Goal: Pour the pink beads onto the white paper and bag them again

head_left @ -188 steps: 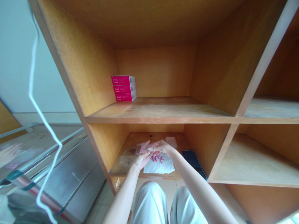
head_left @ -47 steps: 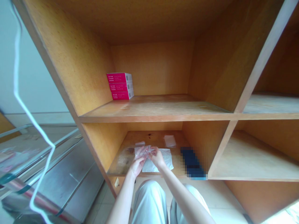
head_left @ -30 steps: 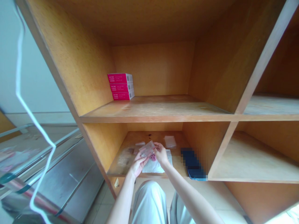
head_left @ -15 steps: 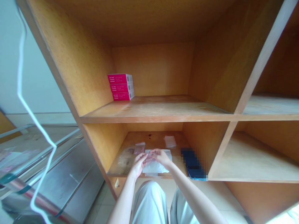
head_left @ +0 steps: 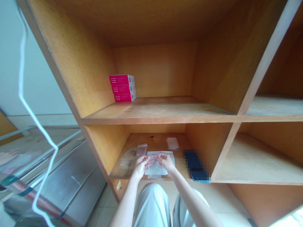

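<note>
My left hand (head_left: 142, 165) and my right hand (head_left: 165, 161) are close together over a white sheet or pouch (head_left: 157, 169) on the lower shelf. The fingers of both are closed in a pinch, with something small and clear, perhaps reddish, between them, too small to make out. A clear bag with pinkish contents (head_left: 141, 149) lies behind my left hand. Farther back, a pale translucent packet (head_left: 172, 143) lies flat. Under the front edge of the white sheet, a clear plastic piece (head_left: 154, 176) sticks out.
A dark, partly pixelated phone-like object (head_left: 197, 167) lies at the lower shelf's right. Three stacked pink boxes (head_left: 123, 88) stand on the upper shelf (head_left: 161, 108). A wooden divider (head_left: 226, 151) rises at right. A white cable (head_left: 35, 116) hangs at left by a metal rack (head_left: 59, 167).
My right hand has moved slightly right and down, widening the gap between my hands. At the far left, a blurred hand now shows over the rack.
</note>
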The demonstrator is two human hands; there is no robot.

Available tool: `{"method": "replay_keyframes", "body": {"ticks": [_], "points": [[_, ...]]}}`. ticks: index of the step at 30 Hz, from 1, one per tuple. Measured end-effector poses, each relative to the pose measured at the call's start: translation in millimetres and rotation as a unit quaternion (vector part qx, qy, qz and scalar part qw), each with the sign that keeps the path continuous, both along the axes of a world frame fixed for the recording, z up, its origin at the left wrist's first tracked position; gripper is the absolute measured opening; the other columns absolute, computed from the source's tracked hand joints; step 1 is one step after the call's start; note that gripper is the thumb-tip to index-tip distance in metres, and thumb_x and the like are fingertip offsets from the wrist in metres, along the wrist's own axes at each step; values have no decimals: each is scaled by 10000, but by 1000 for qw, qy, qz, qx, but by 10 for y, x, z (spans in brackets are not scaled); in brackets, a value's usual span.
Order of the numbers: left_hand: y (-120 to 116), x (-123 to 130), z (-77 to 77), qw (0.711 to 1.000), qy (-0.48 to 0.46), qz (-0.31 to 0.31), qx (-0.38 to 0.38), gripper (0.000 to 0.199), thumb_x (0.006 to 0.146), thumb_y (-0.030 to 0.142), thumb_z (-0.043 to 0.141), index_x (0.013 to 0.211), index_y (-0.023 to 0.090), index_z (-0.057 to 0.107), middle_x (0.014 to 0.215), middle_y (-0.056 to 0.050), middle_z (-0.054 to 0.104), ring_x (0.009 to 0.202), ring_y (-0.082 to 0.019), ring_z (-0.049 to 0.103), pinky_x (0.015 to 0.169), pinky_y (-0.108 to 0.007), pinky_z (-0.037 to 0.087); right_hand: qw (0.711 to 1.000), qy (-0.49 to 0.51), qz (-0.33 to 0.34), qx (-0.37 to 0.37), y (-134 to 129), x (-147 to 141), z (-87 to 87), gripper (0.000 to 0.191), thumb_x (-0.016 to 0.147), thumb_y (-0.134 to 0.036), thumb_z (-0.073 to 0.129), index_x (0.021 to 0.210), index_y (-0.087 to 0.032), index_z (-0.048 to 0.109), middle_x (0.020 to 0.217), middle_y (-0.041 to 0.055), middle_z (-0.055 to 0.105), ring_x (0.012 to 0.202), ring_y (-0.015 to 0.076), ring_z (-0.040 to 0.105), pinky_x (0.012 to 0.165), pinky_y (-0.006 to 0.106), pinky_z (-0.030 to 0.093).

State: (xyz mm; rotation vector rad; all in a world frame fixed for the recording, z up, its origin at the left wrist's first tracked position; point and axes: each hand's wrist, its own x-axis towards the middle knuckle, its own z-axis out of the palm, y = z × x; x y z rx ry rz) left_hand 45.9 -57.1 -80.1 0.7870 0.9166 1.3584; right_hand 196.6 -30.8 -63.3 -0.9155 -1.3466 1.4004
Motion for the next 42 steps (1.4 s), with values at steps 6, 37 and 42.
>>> {"method": "replay_keyframes", "body": {"ticks": [6,37,42], "points": [[-5,5,10,1000,0,14,-5,209,625,256,705,706,143,549,732,-32,673,693,-149,648,712,-271,497,1000,9,19,11,-20,24,-4,325,651,-441,622,555,-158,494,470,-34,506,382,62,388,395,188,294],[-15,103,-42,978,199,-35,55,251,650,364,652,736,131,615,660,-32,645,611,-145,596,616,-250,448,999,-4,-25,33,-126,20,-187,235,647,-381,610,673,-148,584,550,-7,565,380,65,412,344,173,300],[-14,110,-32,975,216,-21,57,279,645,395,648,728,132,608,634,-25,638,596,-147,596,583,-237,445,999,-15,-22,21,-137,18,-183,262,652,-408,601,685,-149,581,533,-22,535,331,49,353,298,170,272]]}}
